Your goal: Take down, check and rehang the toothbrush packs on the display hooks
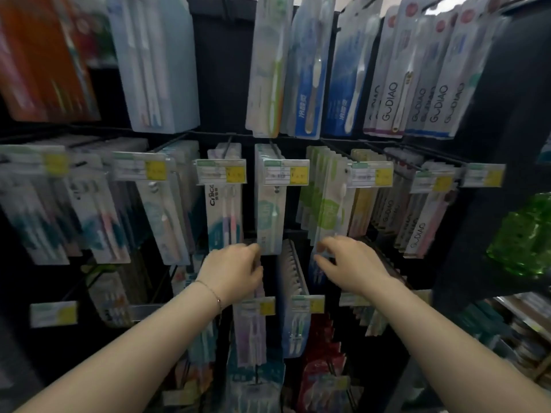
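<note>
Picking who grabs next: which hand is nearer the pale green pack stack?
Right. The right hand reaches the pale green pack stack's bottom edge; the left hand sits further left, under the teal packs.

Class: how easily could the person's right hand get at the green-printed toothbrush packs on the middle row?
Probably yes: the right hand is already at the lower edge of the green-printed packs, with nothing between them.

L fingers [255, 265] hidden; price tags [221, 172] blurred
</note>
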`<state>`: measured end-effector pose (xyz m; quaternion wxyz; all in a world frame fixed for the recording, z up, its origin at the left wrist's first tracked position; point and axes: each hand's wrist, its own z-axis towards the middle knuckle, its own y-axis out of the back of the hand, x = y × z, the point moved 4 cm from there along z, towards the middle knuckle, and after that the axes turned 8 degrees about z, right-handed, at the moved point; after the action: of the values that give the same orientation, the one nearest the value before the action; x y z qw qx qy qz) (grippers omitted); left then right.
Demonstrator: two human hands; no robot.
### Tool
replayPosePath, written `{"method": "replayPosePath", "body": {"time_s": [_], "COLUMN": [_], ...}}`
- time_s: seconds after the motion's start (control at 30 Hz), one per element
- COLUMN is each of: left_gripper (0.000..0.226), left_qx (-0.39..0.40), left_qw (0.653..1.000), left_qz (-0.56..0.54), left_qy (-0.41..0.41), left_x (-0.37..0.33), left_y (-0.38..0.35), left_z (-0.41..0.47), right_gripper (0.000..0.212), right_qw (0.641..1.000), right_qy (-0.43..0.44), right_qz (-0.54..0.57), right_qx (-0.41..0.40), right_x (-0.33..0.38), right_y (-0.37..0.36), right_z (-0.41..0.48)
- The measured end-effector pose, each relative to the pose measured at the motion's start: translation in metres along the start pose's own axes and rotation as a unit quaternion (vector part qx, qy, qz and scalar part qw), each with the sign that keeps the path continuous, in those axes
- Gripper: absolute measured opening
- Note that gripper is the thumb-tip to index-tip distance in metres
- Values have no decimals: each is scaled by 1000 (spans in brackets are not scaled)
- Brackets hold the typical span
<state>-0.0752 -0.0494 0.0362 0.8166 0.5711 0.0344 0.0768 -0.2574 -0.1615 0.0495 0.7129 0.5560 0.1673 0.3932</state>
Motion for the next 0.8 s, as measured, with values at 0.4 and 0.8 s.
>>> {"method": "replayPosePath", "body": {"time_s": [0.4,0.8], "left_gripper": [26,23], "left_qx": [-5,-1], "left_qw": [996,992], "left_qz": [35,66], "left_qy": [83,105], "left_x": [67,106], "left_y": [10,18], "left_z": [-7,1], "right_gripper": [31,34], "right_qw": [995,994], "right_qy": [88,103], "right_qz": [10,2], "right_qx": [43,46], "right_x": [56,94], "right_y": [-22,-30], "right_z": [59,96]}}
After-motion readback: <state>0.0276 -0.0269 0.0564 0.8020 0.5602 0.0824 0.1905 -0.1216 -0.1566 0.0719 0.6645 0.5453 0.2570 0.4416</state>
